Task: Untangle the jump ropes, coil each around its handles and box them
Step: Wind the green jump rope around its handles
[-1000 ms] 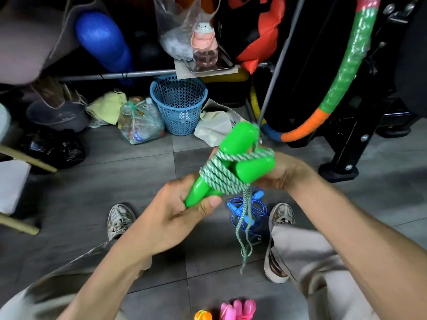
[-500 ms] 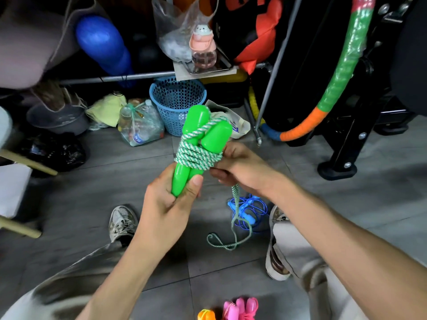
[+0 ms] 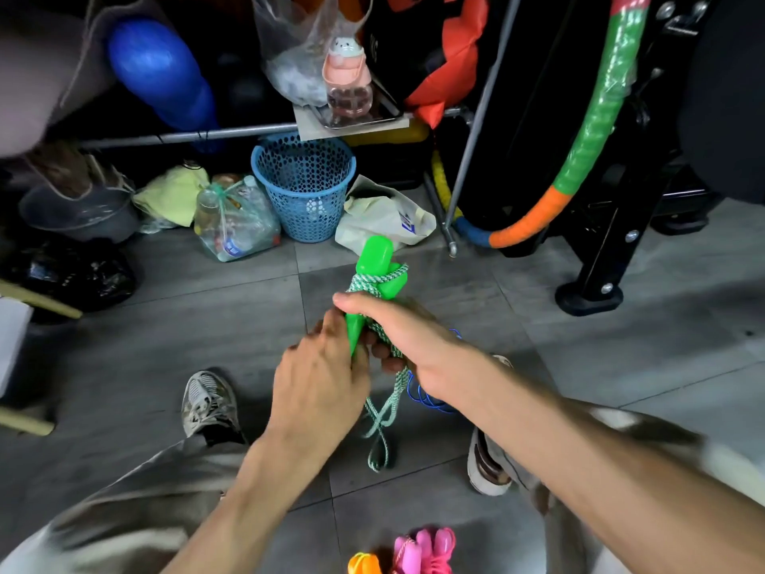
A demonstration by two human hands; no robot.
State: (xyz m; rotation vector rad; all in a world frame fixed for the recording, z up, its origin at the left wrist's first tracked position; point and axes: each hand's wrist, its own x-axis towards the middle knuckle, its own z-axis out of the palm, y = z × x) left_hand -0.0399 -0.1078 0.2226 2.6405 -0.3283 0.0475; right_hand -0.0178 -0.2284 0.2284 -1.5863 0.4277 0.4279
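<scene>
I have my left hand (image 3: 318,379) clamped round the narrow ends of the green handles (image 3: 374,263) to steady them above the floor (image 3: 165,325), while my right hand (image 3: 414,337) grips the green-white rope (image 3: 383,412) to pull the wrap snug.

Both your bare forearms reach in from below and meet mid-frame. Your left hand (image 3: 318,383) sits back-up, fingers curled round the lower end of the bright green plastic handles (image 3: 374,269). Your right hand (image 3: 407,345) comes over from the right, thumb laid across the top, fingers wrapped underneath the bundle.
</scene>
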